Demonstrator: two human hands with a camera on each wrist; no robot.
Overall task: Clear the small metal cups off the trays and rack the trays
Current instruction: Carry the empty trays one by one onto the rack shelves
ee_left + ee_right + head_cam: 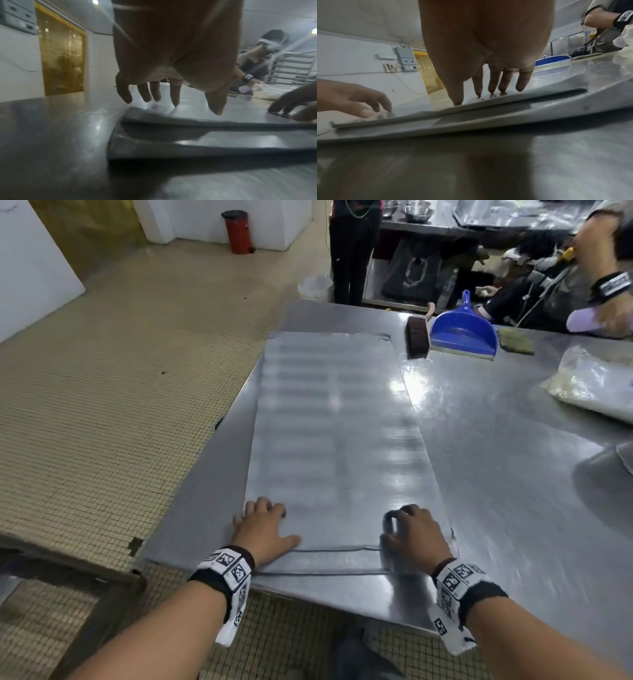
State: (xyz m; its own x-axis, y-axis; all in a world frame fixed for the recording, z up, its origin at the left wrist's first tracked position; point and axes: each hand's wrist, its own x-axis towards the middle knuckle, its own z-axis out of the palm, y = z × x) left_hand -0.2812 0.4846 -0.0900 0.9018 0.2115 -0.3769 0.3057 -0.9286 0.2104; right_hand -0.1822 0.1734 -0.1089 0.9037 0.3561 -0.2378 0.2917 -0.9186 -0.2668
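both my hands flat, fingers spread, on the top tray (337,440) of a stack at the steel table (513,474) edge: left hand (263,525), right hand (416,530). no cups seen. imo trays r slick, a shove could slide the stack off onto the floor.

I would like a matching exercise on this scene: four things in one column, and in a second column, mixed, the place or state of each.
Things:
1. blue plastic dustpan
2. red pedal bin
3. flat metal tray on top of the stack
4. clear plastic bag

Places or states:
A. on the tiled floor by the white wall
B. under the fingertips of the left hand and right hand
C. on the steel table's right edge of view
D. on the far side of the table, next to a dark brush

Pairs: 1-D, 2-A, 3-B, 4-C
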